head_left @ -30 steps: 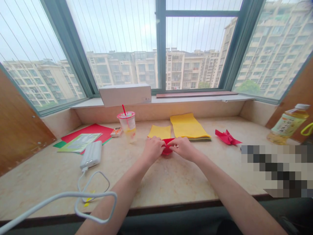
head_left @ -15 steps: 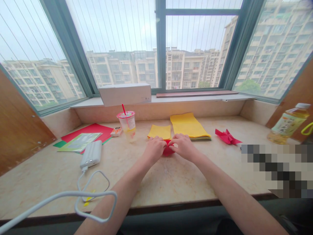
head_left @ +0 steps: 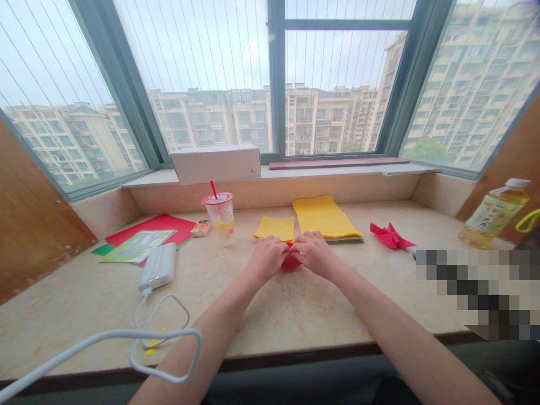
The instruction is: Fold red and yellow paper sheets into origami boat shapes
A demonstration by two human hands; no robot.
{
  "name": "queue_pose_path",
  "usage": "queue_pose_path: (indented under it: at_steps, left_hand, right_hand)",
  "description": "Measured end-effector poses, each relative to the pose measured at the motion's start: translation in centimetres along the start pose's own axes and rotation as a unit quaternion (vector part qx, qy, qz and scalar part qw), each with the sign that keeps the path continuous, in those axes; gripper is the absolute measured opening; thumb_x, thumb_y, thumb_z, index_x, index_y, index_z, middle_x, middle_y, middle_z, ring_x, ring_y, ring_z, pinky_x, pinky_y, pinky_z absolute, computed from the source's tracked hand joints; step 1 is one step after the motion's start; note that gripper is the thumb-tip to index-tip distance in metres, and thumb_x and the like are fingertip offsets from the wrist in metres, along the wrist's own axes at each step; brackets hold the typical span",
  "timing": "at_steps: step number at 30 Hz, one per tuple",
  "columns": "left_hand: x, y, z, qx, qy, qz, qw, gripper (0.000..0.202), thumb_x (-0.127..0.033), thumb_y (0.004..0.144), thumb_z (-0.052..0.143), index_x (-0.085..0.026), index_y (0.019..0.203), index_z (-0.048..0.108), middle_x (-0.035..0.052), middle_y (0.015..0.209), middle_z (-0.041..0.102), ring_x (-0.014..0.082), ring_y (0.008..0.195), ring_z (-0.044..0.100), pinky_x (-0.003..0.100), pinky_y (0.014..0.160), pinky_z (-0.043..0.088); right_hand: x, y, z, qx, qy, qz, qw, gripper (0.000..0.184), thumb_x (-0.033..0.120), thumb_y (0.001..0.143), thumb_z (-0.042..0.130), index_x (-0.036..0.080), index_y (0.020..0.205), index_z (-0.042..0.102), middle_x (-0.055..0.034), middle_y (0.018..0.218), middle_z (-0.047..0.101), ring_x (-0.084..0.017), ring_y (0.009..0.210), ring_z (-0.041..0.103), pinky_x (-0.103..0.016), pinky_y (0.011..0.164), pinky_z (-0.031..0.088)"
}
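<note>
Left hand [head_left: 265,260]: just left of the frame's centre, back of the hand up, fingers curled down and pinched on the left side of the red paper.
Right hand [head_left: 315,254]: just right of centre, fingers likewise bent and gripping the right side of the same piece; the fingertips of the two hands nearly meet.
Red paper [head_left: 290,260]: a small folded piece on the worktop [head_left: 295,309] at the middle of the frame, between the two hands and mostly covered by them; its exact shape cannot be made out.
Behind the hands: a small yellow sheet [head_left: 275,228] lies flat just above the left hand; a taller yellow paper stack [head_left: 324,216] lies beside it, above the right hand.
Right of the hands: a red folded figure [head_left: 390,236] with pointed flaps sits apart on the worktop; further out, at the right edge, a bottle [head_left: 493,214] of yellowish drink stands tilted in the view.
Left of the hands: a clear cup [head_left: 220,212] with a red straw stands near the small yellow sheet, a small orange packet [head_left: 201,227] just beside it; red and green sheets [head_left: 162,223] lie further left with a printed leaflet [head_left: 137,246] on top.
Lower left: a white power bank [head_left: 158,266] lies on the worktop, and a white cable [head_left: 160,332] loops from it towards the bottom left corner.
Sill: a long white box [head_left: 216,162] rests above the cup, under the window.
</note>
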State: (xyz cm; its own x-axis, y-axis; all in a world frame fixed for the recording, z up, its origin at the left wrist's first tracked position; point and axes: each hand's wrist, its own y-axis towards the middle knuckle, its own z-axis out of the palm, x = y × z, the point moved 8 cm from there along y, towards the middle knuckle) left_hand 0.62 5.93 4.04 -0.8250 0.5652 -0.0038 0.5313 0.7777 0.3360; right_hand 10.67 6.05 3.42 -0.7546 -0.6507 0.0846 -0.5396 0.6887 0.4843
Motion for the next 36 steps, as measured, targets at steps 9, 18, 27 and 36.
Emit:
queue_pose_path:
  at_steps: [9,18,27,36]
  left_hand:
    - [0.2,0.1,0.1,-0.003,0.008,0.005,1.0,0.024,-0.024,0.094,0.053,-0.019,0.079,0.071,0.0063,0.084,0.07,0.0217,0.085,0.059,0.034,0.075,0.037]
    - [-0.5,-0.2,-0.4,-0.016,0.027,0.034,0.999,0.019,-0.023,0.094,0.053,-0.018,0.085,0.069,0.0071,0.086,0.071,0.0234,0.088,0.059,0.036,0.077,0.037]
    - [0.0,-0.1,-0.1,-0.024,-0.009,0.022,0.999,0.02,-0.025,0.093,0.055,-0.019,0.083,0.071,0.0059,0.086,0.073,0.0214,0.085,0.06,0.034,0.077,0.037]
    - [0.4,-0.1,-0.2,-0.062,-0.054,0.024,0.996,0.022,-0.024,0.094,0.055,-0.021,0.085,0.075,0.0047,0.082,0.073,0.0193,0.082,0.059,0.032,0.075,0.036]
  right_hand:
    - [0.0,-0.1,-0.2,0.006,0.003,0.007,1.0,0.012,0.029,0.092,0.063,0.023,0.091,0.072,-0.0064,0.093,0.071,-0.022,0.093,0.056,-0.036,0.086,0.03]
    - [0.2,-0.1,0.1,0.0,-0.011,-0.019,1.0,0.016,0.025,0.094,0.059,0.022,0.086,0.073,-0.0037,0.086,0.072,-0.02,0.087,0.055,-0.035,0.083,0.028]
    - [0.1,-0.2,-0.2,-0.001,0.014,-0.014,1.0,0.015,0.026,0.095,0.059,0.022,0.089,0.072,-0.0029,0.09,0.072,-0.019,0.089,0.057,-0.034,0.083,0.028]
    - [-0.2,-0.1,-0.7,-0.021,0.038,-0.007,0.999,0.018,0.021,0.096,0.057,0.021,0.089,0.074,-0.0041,0.086,0.073,-0.019,0.088,0.056,-0.033,0.082,0.029]
